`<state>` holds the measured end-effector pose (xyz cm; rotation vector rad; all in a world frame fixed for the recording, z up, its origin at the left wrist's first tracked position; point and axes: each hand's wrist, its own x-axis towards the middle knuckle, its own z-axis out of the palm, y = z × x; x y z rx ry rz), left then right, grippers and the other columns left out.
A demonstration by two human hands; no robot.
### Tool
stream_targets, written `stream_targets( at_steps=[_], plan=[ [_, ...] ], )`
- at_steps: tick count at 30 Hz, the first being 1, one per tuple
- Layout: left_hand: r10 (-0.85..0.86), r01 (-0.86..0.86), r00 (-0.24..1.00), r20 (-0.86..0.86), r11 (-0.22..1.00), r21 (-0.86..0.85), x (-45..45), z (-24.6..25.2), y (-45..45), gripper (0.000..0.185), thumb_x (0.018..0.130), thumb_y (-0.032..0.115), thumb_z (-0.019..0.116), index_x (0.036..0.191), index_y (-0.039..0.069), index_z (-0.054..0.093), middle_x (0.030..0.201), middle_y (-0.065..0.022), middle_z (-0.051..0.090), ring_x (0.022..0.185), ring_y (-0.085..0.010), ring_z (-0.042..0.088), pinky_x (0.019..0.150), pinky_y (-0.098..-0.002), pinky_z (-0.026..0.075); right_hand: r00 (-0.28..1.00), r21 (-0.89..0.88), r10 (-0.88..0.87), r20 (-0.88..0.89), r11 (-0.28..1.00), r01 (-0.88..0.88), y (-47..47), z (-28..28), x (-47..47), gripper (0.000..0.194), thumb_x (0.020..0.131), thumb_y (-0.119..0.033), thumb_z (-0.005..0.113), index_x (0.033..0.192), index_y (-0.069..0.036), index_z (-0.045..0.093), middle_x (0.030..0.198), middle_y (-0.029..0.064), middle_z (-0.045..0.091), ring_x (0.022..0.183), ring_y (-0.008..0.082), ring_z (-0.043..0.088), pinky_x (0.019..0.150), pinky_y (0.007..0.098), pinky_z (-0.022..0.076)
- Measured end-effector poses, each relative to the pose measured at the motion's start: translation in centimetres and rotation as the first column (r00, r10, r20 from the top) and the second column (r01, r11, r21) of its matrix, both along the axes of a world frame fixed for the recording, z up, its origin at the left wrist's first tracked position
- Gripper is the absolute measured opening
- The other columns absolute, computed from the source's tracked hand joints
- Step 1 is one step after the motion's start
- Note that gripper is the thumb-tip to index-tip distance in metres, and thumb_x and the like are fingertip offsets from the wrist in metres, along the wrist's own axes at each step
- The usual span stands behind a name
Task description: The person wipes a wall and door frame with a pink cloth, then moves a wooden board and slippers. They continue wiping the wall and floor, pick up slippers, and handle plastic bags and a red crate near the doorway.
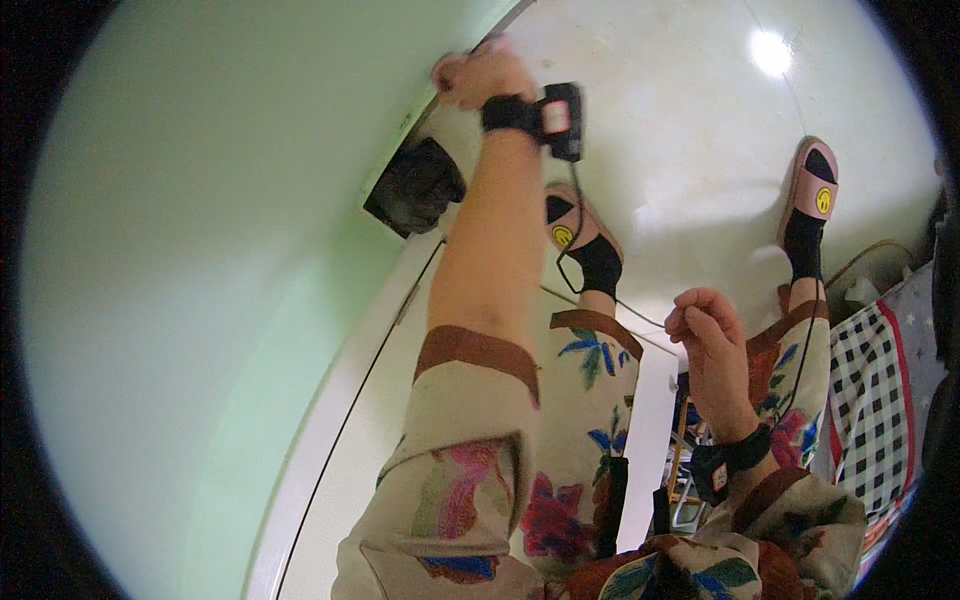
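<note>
My left hand (484, 75), its fingers curled and blurred, is at the dark upper edge of the pale green surface (187, 262); whether it holds anything is unclear. A black strap with a small black device (562, 121) and a cable is on that wrist. Below that hand, a black plastic bag (420, 184) lies against the green edge. My right hand (709, 330) is raised over the lap, thumb against the bent fingers. A thin black cable (641, 313) runs up to its fingertips; whether they pinch it cannot be seen. That wrist wears a black strap too.
Both feet, in black socks and pink slides (810, 187), rest on the pale, glossy floor (675, 112). A black-and-white checked cloth (870, 405) with red edging hangs at the right. A white panel (360, 420) with a dark seam runs along the left of the legs.
</note>
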<state>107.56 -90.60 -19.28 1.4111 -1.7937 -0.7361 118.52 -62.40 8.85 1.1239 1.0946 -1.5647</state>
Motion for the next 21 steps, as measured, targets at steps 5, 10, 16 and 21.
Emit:
stream_targets(
  at_steps=[5,10,16,21],
  plan=[
    [-0.265,0.368,0.907,-0.329,0.877,0.308,-7.1,1.1,7.9,0.023,0.085,0.009,0.055,0.106,0.006,0.063,0.098,-0.0121,0.064,0.092,-0.0247,0.062,0.080,-0.0407,0.049,1.000,0.036,-0.011,-0.011,0.999,0.012,0.4,0.0,-0.4,0.011,0.095,-0.009,0.051,0.101,-0.005,0.060,0.085,0.0026,0.060,0.079,0.0110,0.055,0.075,0.0261,0.0425],
    [-0.630,0.767,0.594,-0.500,0.256,0.589,-10.0,6.8,12.8,0.029,0.092,0.009,0.058,0.119,-0.001,0.057,0.111,-0.0182,0.059,0.097,-0.0291,0.058,0.084,-0.0409,0.047,0.999,0.038,-0.048,-0.007,0.998,0.048,0.6,-0.3,-0.7,0.011,0.095,-0.008,0.051,0.101,-0.004,0.060,0.084,0.0027,0.060,0.079,0.0118,0.055,0.075,0.0259,0.0429],
    [-0.656,0.765,0.635,-0.407,0.463,0.447,5.6,12.4,9.0,0.037,0.080,-0.007,0.040,0.110,-0.003,0.061,0.117,-0.0162,0.059,0.111,-0.0302,0.057,0.101,-0.0380,0.043,1.000,0.024,-0.006,-0.012,1.000,0.006,0.5,-0.5,0.2,0.011,0.096,-0.009,0.052,0.101,-0.004,0.060,0.085,0.0022,0.059,0.080,0.0122,0.055,0.075,0.0254,0.0435],
    [-0.331,0.404,0.912,-0.241,0.636,0.657,20.0,15.7,-5.5,0.031,0.094,0.000,0.046,0.123,0.001,0.055,0.118,-0.0061,0.059,0.105,-0.0183,0.056,0.091,-0.0355,0.049,0.999,0.027,0.049,0.015,0.998,-0.049,0.5,-0.7,1.3,0.012,0.096,-0.011,0.052,0.102,-0.004,0.059,0.085,0.0017,0.058,0.080,0.0116,0.054,0.076,0.0249,0.0431]
  ],
)
